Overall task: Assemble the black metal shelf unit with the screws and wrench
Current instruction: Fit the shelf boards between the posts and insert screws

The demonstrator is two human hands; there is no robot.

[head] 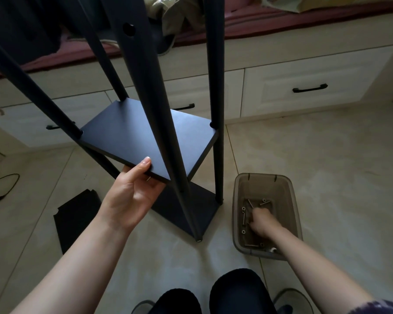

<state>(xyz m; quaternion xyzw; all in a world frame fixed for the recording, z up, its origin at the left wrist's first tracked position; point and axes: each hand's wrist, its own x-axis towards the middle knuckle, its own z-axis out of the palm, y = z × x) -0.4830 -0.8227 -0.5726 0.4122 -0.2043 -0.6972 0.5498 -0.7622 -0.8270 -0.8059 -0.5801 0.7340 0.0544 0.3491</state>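
knees point(213, 295) in dark trousers at bottom edge, tiled floor point(327, 166) below. left hand point(132, 196) grasps the front edge of the middle shelf board point(145, 137), thumb on top, fingers underneath. board sits tilted between the four black posts point(145, 87) of the shelf unit, which stands on the floor ahead, bottom shelf point(186, 209) already in place. right hand point(262, 220) is down inside the translucent plastic bin point(241, 184) just right of the unit, fingers curled among loose screws point(244, 214); blurred, can't tell if it has one pinched. spare black panel point(75, 218) flat on floor to the left, black cable point(5, 184) beyond it. drawer cabinets point(304, 87) behind.
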